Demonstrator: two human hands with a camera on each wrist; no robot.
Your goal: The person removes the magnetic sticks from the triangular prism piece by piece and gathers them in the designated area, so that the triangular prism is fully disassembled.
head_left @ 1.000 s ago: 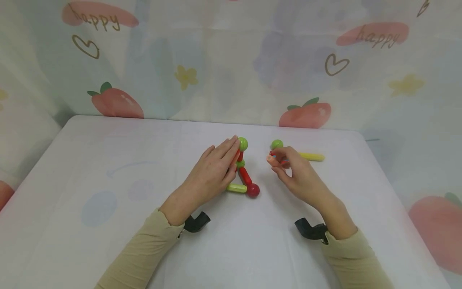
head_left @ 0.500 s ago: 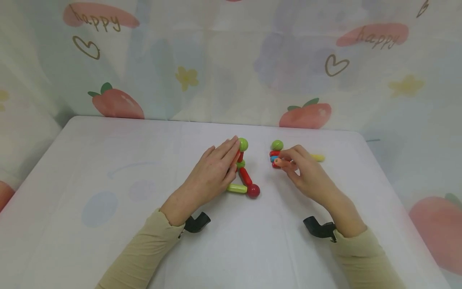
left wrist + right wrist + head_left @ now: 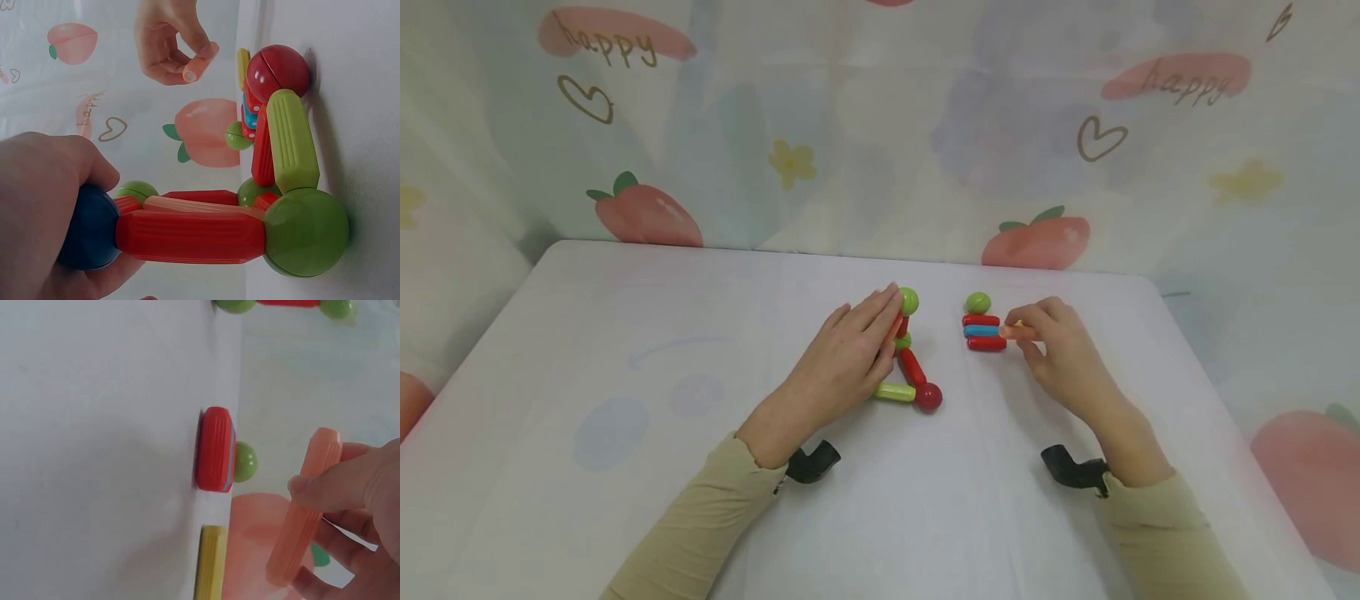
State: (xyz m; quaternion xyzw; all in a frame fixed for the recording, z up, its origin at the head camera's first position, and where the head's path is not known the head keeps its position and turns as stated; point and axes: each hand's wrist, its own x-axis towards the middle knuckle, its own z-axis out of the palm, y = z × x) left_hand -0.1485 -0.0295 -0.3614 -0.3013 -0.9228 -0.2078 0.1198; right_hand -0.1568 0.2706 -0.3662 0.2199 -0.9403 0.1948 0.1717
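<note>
We count two hands, both engaged. The left hand (image 3: 842,350) is clamped on one dark blue ball (image 3: 90,231), an upper corner of a ball-and-rod frame (image 3: 194,237) standing on the white table (image 3: 970,517). The right hand (image 3: 1060,346) pinches one loose orange rod (image 3: 306,506) between thumb and fingers, above the table and right of the frame.

On the frame we count five visible balls: the dark blue one, one red ball (image 3: 928,397) and three green balls (image 3: 306,231). Its visible rods include one yellow-green rod (image 3: 292,140), one pale orange rod (image 3: 203,206) and several red ones; overlap prevents an exact red count.

Loose on the table we count two red rods (image 3: 987,343), one blue rod (image 3: 981,331) between them, one green ball (image 3: 978,302) and one yellow rod (image 3: 211,562).

In the head view, the left hand hides the dark blue ball and the right hand covers most of the yellow rod. In the right wrist view, the lower edge cuts off the yellow rod, and the blue rod shows only as a strip.
</note>
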